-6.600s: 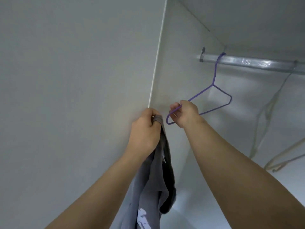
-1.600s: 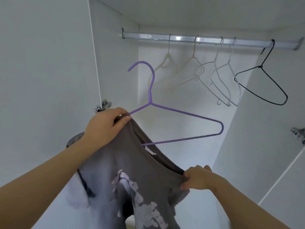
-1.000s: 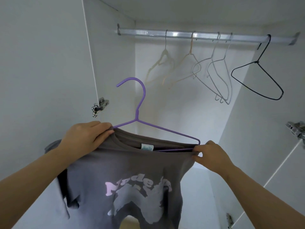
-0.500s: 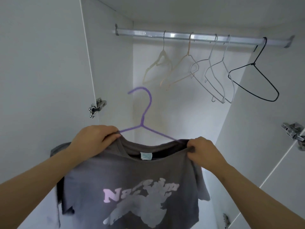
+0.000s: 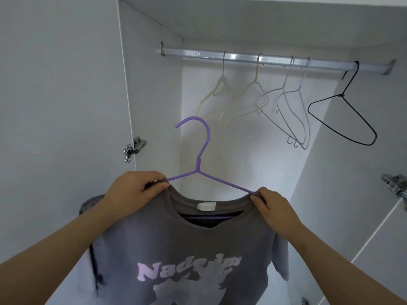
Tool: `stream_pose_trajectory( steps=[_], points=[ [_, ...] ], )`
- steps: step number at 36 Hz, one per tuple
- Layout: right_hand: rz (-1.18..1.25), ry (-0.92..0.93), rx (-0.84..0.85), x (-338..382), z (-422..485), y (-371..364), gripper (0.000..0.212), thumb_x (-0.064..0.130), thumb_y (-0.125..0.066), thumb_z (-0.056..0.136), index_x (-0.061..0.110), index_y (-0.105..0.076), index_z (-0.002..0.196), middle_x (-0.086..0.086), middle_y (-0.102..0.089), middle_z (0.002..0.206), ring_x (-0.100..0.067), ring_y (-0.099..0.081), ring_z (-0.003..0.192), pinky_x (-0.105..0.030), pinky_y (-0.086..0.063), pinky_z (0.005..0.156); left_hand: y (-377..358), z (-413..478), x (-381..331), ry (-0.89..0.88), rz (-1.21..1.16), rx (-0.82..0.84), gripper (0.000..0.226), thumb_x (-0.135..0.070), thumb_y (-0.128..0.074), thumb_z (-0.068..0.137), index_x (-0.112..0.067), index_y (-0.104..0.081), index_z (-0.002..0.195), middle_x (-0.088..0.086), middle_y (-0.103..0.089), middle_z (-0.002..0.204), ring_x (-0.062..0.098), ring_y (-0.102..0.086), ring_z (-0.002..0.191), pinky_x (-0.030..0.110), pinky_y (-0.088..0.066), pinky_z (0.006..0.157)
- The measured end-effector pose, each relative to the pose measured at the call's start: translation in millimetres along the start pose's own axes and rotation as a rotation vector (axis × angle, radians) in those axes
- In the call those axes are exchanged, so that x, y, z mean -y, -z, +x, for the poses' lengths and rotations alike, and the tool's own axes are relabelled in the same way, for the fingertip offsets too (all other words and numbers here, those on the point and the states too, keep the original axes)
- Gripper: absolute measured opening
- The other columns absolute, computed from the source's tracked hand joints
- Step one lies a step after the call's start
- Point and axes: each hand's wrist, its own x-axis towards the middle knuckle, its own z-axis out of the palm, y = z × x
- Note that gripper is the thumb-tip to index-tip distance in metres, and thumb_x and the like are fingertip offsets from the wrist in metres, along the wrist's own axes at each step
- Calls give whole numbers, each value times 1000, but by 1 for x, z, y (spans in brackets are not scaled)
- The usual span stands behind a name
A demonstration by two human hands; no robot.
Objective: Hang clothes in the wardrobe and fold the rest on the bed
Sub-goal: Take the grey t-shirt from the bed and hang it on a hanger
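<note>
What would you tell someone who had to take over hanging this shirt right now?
Left hand: grips one shoulder of the shirt together with an arm of the purple hanger.
Right hand: pinches the other shoulder at the collar, over the hanger's other arm.
Done: the purple hanger sits inside the shirt's neck. Its hook is free, below the rail.
Left: lift it and hook it on the rail, perhaps on the bare stretch left of the five empty hangers. Nothing else of the job is in view.
</note>
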Motion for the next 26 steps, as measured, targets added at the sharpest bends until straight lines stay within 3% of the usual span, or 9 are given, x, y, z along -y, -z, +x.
stream_pose_trajectory(
  steps=[2,5,7,9,12,19,22,26],
  points=[
    [-7,-5,-13,2,-1,-3,19,30,-37,100,20,-46,86,10,-51,72,-17,-55,74,-26,-42,71,0,1,-1,9,10,12,37,-64,-31,74,-48,-45,104,-39,-54,73,-13,-51,69,15,-39,58],
    [-42,-15,-9,6,-3,-4,24,31,-34,101,22,-41,80,11,-47,68,-17,-53,71,-25,-39,67,-2,1,-4,28,-23,31,39,-65,-31,73,-49,-47,104,-30,-58,68,-11,-53,72,14,-40,60],
    [-47,-36,-15,10,-2,-3,24,32,-34,101,20,-43,83,9,-50,69,-18,-55,71,-26,-41,68,-2,2,-8,49,-72,24,38,-65,-34,71,-45,-62,87,-30,-60,73,-6,-55,74,13,-40,60],
    [-50,-59,-52,15,0,2,24,33,-34,101,18,-45,85,4,-56,74,-20,-58,73,-29,-45,72,0,6,-12,80,-106,17,31,-65,-37,69,-47,-61,76,-32,-60,77,-3,-56,73,12,-40,60],
    [-58,-70,-86,26,3,14,24,35,-34,100,19,-44,85,4,-56,76,-17,-56,70,-29,-44,72,3,13,-16,119,-119,-1,26,-64,-43,69,-45,-59,77,-29,-60,80,-2,-56,72,16,-41,60],
    [-98,68,-144,63,8,19,26,37,-32,101,19,-40,84,6,-49,72,-18,-51,69,-27,-35,62,-8,18,-38,37,-97,14,54,-64,-33,71,-28,-71,87,-27,-54,57,-10,-53,66,8,-34,55],
    [-81,72,-135,58,9,20,27,37,-34,100,18,-41,82,9,-44,64,-17,-50,67,-25,-32,57,-10,18,-39,23,-112,26,52,-64,-33,71,-31,-70,88,-35,-55,64,-13,-53,69,7,-35,57],
    [-4,49,-128,46,7,18,27,36,-39,99,18,-42,80,10,-45,63,-18,-52,67,-25,-35,59,-8,17,-35,1,-163,130,46,-63,-33,71,-41,-64,97,-36,-59,78,-14,-54,83,6,-41,72]
  ],
)
